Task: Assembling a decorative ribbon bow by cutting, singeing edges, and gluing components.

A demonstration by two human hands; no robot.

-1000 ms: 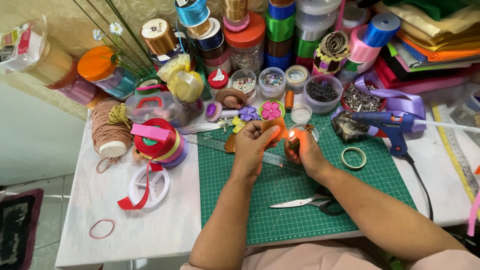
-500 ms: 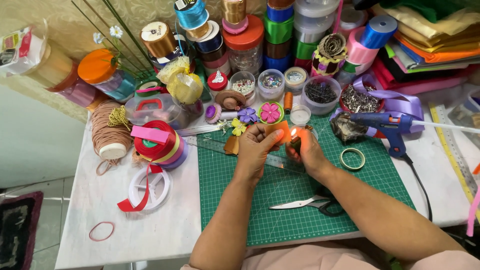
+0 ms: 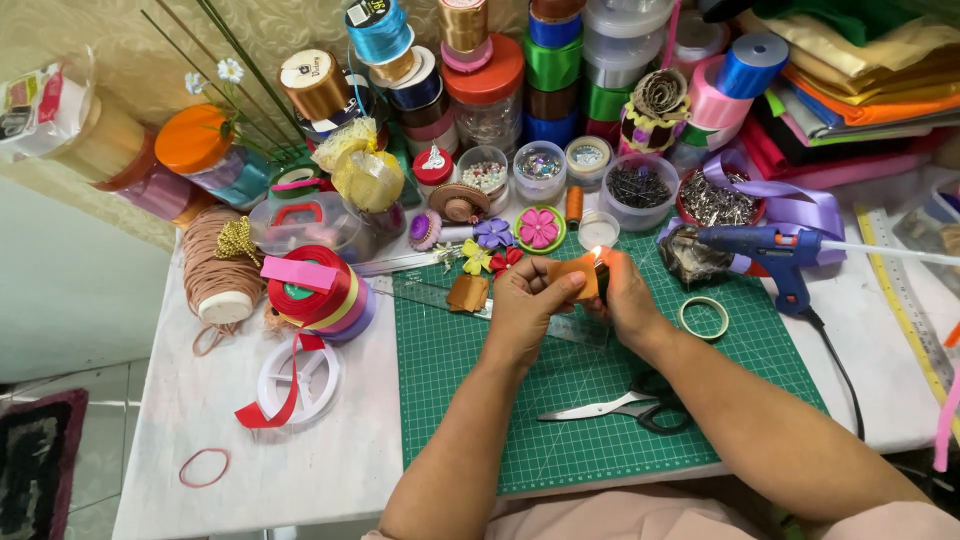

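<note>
Above the green cutting mat (image 3: 600,400), the left hand (image 3: 525,310) is pinching an orange ribbon piece (image 3: 573,272), while the right hand (image 3: 628,300) is gripping a lit lighter (image 3: 600,275), flame touching its edge. Scissors (image 3: 620,408) are lying on the mat nearer the person; a blue glue gun (image 3: 770,250) is resting at its far right edge.

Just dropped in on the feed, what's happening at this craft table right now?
A person is working over a green cutting mat. The left hand pinches a small orange ribbon piece, while the right hand holds a small flame at its upper edge; what makes the flame is hidden in the hand. Scissors lie on the mat nearer the person, a blue glue gun lies to the right, and ribbon spools crowd the left.
</note>
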